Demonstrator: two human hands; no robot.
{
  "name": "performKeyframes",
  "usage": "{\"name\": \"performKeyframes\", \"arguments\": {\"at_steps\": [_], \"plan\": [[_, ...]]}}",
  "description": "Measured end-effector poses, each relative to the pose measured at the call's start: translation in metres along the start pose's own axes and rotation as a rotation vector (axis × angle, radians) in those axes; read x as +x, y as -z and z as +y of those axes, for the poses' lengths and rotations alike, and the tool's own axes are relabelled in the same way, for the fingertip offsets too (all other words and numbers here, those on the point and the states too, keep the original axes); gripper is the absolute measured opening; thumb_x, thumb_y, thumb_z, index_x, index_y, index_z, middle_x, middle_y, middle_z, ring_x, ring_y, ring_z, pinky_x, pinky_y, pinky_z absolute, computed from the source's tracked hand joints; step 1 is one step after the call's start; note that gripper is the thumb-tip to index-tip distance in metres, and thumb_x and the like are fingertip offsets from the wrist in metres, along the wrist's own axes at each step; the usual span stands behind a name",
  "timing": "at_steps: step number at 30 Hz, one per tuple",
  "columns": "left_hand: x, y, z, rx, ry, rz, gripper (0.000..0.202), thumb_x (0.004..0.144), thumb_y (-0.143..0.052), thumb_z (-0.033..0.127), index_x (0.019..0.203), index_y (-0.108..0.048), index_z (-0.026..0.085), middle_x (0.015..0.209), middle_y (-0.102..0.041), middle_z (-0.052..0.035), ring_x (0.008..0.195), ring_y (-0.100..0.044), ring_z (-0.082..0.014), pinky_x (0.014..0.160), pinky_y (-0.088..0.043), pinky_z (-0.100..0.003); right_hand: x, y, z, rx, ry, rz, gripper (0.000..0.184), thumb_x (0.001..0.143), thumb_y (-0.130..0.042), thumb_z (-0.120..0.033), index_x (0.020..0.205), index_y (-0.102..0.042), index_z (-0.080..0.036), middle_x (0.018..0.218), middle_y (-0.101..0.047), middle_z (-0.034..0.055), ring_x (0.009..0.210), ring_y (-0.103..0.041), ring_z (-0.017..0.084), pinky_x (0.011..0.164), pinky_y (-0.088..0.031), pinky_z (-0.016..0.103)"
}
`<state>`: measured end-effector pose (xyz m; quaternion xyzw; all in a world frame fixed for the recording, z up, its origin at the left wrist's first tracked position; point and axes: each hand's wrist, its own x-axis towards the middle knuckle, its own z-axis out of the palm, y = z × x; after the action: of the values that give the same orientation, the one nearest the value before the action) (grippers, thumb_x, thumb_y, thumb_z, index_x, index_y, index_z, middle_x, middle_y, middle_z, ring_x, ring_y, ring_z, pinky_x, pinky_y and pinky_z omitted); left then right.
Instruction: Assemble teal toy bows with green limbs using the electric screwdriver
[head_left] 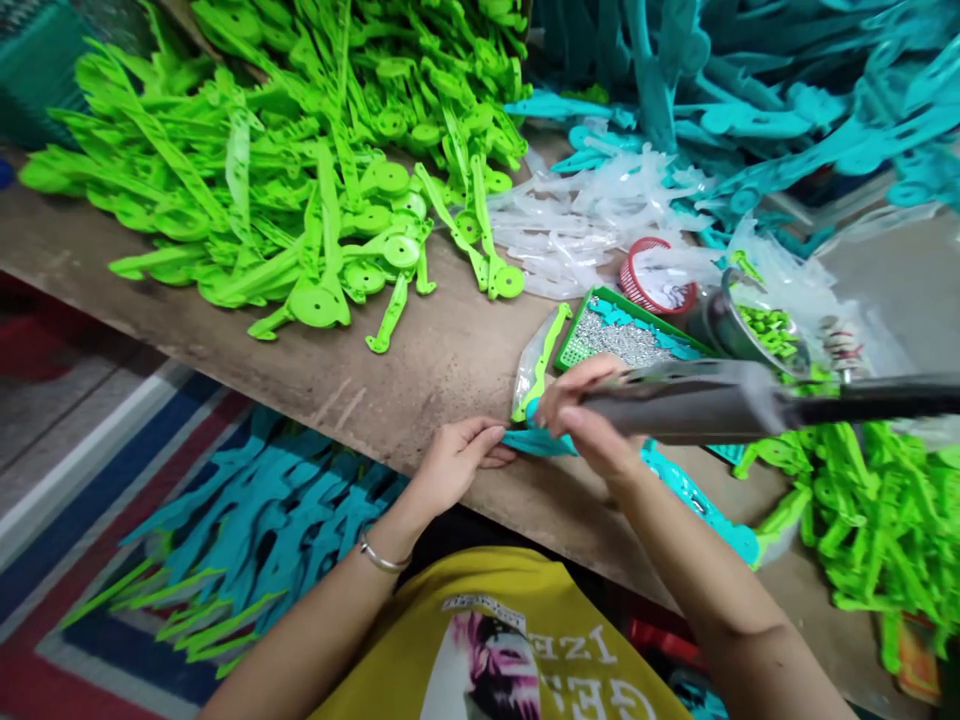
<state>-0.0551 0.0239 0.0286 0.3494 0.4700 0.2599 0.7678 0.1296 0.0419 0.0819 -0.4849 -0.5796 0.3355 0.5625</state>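
Observation:
My left hand (465,460) is closed on the narrow end of a turquoise plastic piece (540,442) at the table's near edge. My right hand (592,410) grips the front end of a grey power screwdriver (675,400), directly over that piece. The tool's bit is hidden by the fingers. To the right, another long turquoise plastic part (701,500) shows beyond my right wrist, with a green and clear end near it. Just past my hands lies a thin green part with a clear film-like blade (538,365).
Lime green parts (285,190) are heaped at the left, with more (877,520) at the right. A green tray (574,340) of small metal pieces, a red basket (634,280) and a metal bowl (727,320) stand ahead. Finished-looking turquoise pieces (292,520) lie below the table.

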Motion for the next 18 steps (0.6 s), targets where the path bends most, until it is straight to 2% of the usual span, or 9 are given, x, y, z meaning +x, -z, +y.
{"name": "performKeyframes", "arguments": {"at_steps": [2, 4, 5, 8, 11, 18], "plan": [[0.001, 0.001, -0.003, 0.01, -0.005, 0.003, 0.051, 0.073, -0.079, 0.059, 0.097, -0.073, 0.015, 0.085, -0.077, -0.0079, 0.08, -0.077, -0.0234, 0.077, -0.062, -0.034, 0.017, 0.014, 0.003, 0.068, 0.053, 0.184, 0.031, 0.083, -0.062, -0.055, 0.096, -0.056, -0.028, 0.05, -0.045, -0.0084, 0.042, -0.05, 0.015, 0.049, -0.049, 0.033], [0.001, 0.002, -0.004, 0.021, -0.011, 0.0, 0.052, 0.075, -0.078, 0.059, 0.1, -0.073, 0.014, 0.086, -0.078, -0.0089, 0.081, -0.077, -0.0228, 0.076, -0.062, -0.033, 0.034, 0.027, 0.01, 0.018, 0.054, 0.361, 0.025, 0.084, -0.058, -0.05, 0.096, -0.058, -0.027, 0.051, -0.04, -0.0082, 0.042, -0.047, 0.014, 0.051, -0.05, 0.034], [0.001, 0.002, -0.004, 0.022, -0.009, -0.002, 0.053, 0.075, -0.078, 0.06, 0.101, -0.073, 0.014, 0.087, -0.078, -0.0091, 0.081, -0.077, -0.0226, 0.076, -0.062, -0.032, 0.041, 0.031, 0.016, -0.026, 0.038, 0.406, 0.024, 0.085, -0.056, -0.048, 0.096, -0.059, -0.027, 0.052, -0.039, -0.0078, 0.043, -0.047, 0.014, 0.053, -0.05, 0.034], [0.001, 0.001, -0.002, 0.015, 0.002, 0.005, 0.056, 0.074, -0.079, 0.061, 0.101, -0.073, 0.013, 0.085, -0.078, -0.0089, 0.08, -0.077, -0.0219, 0.076, -0.062, -0.031, 0.051, 0.036, 0.038, -0.089, 0.0, 0.407, 0.025, 0.085, -0.055, -0.047, 0.098, -0.061, -0.026, 0.054, -0.041, -0.0069, 0.046, -0.049, 0.014, 0.056, -0.051, 0.034], [0.001, 0.001, -0.001, 0.01, 0.005, 0.017, 0.058, 0.072, -0.08, 0.062, 0.101, -0.073, 0.013, 0.085, -0.078, -0.0086, 0.079, -0.077, -0.0214, 0.075, -0.063, -0.031, 0.054, 0.033, 0.055, -0.036, 0.022, 0.405, 0.024, 0.083, -0.06, -0.047, 0.094, -0.061, -0.025, 0.054, -0.044, -0.0069, 0.047, -0.049, 0.014, 0.057, -0.051, 0.033], [0.0, 0.001, -0.002, 0.008, 0.007, 0.025, 0.057, 0.072, -0.081, 0.062, 0.101, -0.074, 0.013, 0.087, -0.079, -0.0091, 0.08, -0.077, -0.0217, 0.076, -0.064, -0.031, 0.059, 0.029, 0.067, -0.022, -0.016, 0.376, 0.02, 0.082, -0.061, -0.042, 0.09, -0.054, -0.025, 0.053, -0.046, -0.0083, 0.046, -0.051, 0.013, 0.054, -0.049, 0.031]]}}
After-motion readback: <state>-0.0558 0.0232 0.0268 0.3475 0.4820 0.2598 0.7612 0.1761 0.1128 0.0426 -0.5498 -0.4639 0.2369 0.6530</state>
